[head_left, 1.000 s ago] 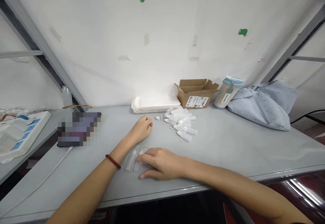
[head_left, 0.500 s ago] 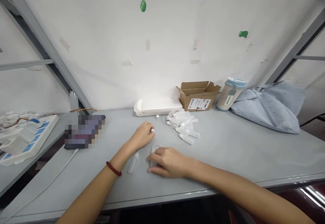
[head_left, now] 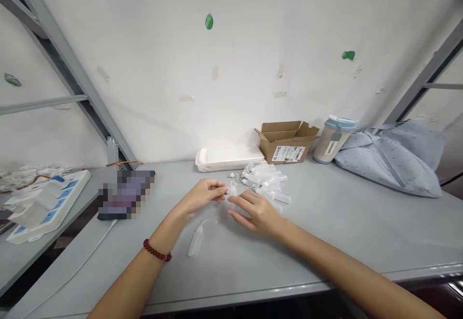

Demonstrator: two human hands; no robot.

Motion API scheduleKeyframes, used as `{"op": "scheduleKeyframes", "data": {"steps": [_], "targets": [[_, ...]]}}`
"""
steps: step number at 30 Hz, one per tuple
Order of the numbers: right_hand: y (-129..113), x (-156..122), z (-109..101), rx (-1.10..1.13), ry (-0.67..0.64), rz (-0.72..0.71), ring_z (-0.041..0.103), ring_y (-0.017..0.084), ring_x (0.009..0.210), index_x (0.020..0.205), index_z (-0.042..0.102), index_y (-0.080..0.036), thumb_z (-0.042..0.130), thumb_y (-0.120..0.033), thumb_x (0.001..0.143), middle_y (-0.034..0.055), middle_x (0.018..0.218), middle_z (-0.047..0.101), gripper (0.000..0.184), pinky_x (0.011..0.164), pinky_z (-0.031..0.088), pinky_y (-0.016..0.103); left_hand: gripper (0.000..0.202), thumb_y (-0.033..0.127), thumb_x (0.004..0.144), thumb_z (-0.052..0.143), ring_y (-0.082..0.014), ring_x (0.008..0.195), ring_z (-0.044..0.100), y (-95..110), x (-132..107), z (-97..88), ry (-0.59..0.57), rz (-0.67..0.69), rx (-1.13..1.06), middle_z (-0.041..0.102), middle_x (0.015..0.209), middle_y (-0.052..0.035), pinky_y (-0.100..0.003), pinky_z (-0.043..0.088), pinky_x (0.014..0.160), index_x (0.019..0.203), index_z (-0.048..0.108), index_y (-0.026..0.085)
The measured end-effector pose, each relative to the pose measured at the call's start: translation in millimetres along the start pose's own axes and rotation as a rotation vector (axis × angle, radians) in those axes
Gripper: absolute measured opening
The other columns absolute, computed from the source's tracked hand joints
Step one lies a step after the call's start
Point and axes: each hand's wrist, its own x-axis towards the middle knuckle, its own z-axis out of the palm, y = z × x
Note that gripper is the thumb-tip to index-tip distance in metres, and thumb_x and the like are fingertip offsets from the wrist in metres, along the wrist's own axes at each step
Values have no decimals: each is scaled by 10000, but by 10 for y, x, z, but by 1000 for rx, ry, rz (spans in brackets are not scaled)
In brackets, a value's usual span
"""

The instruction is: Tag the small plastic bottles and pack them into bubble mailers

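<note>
My left hand (head_left: 206, 194), a red bead bracelet at its wrist, pinches a small white piece at its fingertips, mostly hidden by them. Opposite it, my right hand (head_left: 257, 212) has its fingers on a small translucent squeeze bottle (head_left: 233, 191) with a thin curved nozzle; the fingers cover much of its body. A second such bottle (head_left: 196, 243) lies on the grey table below my left hand, nozzle pointing up and right. Just beyond my right hand is a pile of similar bottles (head_left: 265, 177). A small white piece (head_left: 232, 175) lies left of the pile.
Against the wall stand a stack of white trays (head_left: 231, 157) and an open cardboard box (head_left: 288, 145). Right of them are a lidded tumbler (head_left: 332, 140) and a pale blue cloth bag (head_left: 390, 160). A phone (head_left: 126, 196) with a cable (head_left: 87, 261) lies at left, near a power strip (head_left: 50, 208).
My right hand has lifted a bottle up and away from the table's front, close to the left fingertips. My left hand has turned toward it. The view has shifted slightly.
</note>
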Motion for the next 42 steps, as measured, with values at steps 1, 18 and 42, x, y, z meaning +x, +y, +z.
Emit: {"op": "scheduleKeyframes", "data": {"steps": [1,18,42], "targets": [[-5,4,-5,42,24,10,525,164,654,1036,559,-170,426,-291,896,58,729,566,228,575,421,270,316,415,708,656,-153,728,549,7,-4,15,-45,7,-48,626,785,-54,-311,436,746,843,657,130],[-34,15,-78,386,43,103,479,133,633,901,502,-209,468,-131,699,15,742,516,219,589,418,250,300,344,752,642,-163,781,558,70,-76,46,-168,117,-207,629,814,-49,-352,419,829,988,644,159],[77,102,-100,1318,73,791,300,89,447,751,389,-211,393,-258,749,-83,465,324,47,420,306,196,264,399,755,611,-129,631,535,152,-117,273,-45,187,2,574,664,-15,-279,457,647,748,629,136]]}}
